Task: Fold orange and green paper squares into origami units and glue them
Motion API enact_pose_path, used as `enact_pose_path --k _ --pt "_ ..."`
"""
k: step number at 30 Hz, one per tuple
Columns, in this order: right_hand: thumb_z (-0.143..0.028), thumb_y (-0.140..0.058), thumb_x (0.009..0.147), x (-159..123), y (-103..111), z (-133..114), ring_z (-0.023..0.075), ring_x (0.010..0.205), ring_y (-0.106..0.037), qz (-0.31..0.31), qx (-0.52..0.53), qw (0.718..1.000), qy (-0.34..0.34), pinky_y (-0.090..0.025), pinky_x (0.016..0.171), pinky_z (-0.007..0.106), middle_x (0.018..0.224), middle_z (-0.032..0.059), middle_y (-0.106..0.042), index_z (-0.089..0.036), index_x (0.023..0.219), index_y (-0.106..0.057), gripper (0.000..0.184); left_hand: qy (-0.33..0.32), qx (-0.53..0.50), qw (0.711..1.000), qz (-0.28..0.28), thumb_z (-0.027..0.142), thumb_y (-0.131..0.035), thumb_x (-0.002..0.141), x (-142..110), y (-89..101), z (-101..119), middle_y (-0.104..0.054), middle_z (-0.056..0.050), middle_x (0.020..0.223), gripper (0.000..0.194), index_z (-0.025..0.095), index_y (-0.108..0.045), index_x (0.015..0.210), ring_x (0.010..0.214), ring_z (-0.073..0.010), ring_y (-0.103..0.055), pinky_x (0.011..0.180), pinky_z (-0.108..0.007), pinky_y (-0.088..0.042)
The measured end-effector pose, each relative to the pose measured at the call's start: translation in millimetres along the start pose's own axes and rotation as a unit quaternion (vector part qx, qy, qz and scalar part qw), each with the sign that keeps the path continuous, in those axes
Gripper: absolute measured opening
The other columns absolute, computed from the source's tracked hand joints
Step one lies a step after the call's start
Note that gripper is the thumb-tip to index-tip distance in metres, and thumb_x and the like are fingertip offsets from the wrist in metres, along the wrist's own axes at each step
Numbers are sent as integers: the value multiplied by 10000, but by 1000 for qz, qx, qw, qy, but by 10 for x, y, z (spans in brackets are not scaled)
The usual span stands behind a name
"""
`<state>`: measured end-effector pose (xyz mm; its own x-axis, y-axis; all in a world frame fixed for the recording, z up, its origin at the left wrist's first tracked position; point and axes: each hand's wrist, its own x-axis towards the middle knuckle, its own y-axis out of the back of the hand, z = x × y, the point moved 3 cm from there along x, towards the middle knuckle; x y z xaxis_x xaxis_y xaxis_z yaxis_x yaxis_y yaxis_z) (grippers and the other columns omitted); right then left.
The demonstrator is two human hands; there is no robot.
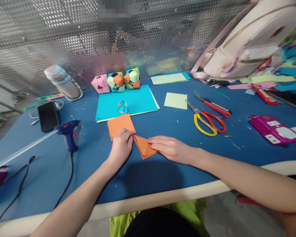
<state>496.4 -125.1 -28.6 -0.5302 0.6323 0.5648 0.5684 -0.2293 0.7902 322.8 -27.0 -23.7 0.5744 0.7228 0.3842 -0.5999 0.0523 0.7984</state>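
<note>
A folded piece of orange paper (145,147) lies on the blue table in front of me, its layers meeting in a point toward the near edge. My left hand (122,144) pinches its left corner, fingers curled and closed. From the right, my right hand (169,148) grips the paper's right side, fingers together on top and the thumb hidden. Behind my left hand lies a flat square of orange paper (120,124), partly covered by that hand. Just beyond it, a small folded blue and orange paper piece (122,107) rests on a stack of blue sheets (138,98).
Folded paper balls (116,81) stand at the back. Scissors (207,121), a utility knife (213,104) and a pale square sheet (176,100) lie right. Left are a glue gun (70,131), a phone (48,116) and a bottle (63,84). A purple power strip (273,130) and backpack (246,42) occupy the far right.
</note>
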Motion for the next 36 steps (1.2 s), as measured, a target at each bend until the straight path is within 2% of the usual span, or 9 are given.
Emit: enact_pose_path --k 6,10,12,15,18,22,28,36 --pt "-85 -364 934 24 24 -51 238 1113 -588 -46 -37 998 17 -536 925 389 1135 180 -650 -40 1077 -606 284 -15 27 999 10 97 -446 857 14 18 -33 -606 -59 785 245 138 -685 888 760 -175 -611 714 -284 -512" --pt "-92 -362 940 43 31 -67 242 1085 -604 -42 -50 998 24 -544 913 387 1119 177 -658 -35 1049 -622 287 -28 -7 999 26 69 -445 852 15 164 116 -646 -77 897 241 136 -669 909 863 -181 -619 795 -301 -506" --pt "-90 -366 940 44 26 -71 243 1082 -605 -40 -56 997 27 -541 917 387 1110 175 -662 -36 1033 -628 283 -47 -31 998 15 104 -471 863 3 201 199 -659 -84 937 205 137 -667 911 907 -186 -621 828 -312 -504" --pt "-96 -360 945 42 25 -74 243 1089 -601 -42 -63 997 28 -537 921 388 1107 176 -663 -38 1015 -635 290 -100 -35 994 -22 150 -498 871 -25 158 257 -670 -96 949 176 139 -673 888 920 -199 -622 824 -333 -517" --pt "-105 -344 952 42 30 -73 234 1094 -597 -48 -67 996 26 -538 916 387 1111 169 -662 -56 1013 -639 306 -144 -11 989 -40 141 -494 869 -52 62 222 -675 -95 897 180 141 -674 860 862 -203 -625 777 -347 -537" --pt "-101 -354 948 47 25 -68 237 1094 -593 -53 -70 996 26 -534 911 403 1112 168 -660 -66 1021 -640 297 -150 14 987 -52 125 -489 863 -64 -13 162 -671 -102 906 182 138 -670 867 854 -208 -620 772 -360 -545" --pt "-103 -348 950 55 4 -65 251 1089 -590 -56 -75 995 17 -533 892 418 1143 183 -643 -45 1102 -609 308 -158 29 985 -64 115 -476 860 -69 -7 198 -670 -113 981 196 139 -668 892 921 -219 -613 818 -372 -533" --pt "-110 -367 950 42 -17 -48 235 1090 -586 -60 -74 995 18 -516 903 413 1134 167 -651 -65 1090 -618 291 -156 48 981 -107 203 -513 874 -77 15 266 -668 -119 997 171 128 -664 903 932 -240 -599 819 -402 -503"
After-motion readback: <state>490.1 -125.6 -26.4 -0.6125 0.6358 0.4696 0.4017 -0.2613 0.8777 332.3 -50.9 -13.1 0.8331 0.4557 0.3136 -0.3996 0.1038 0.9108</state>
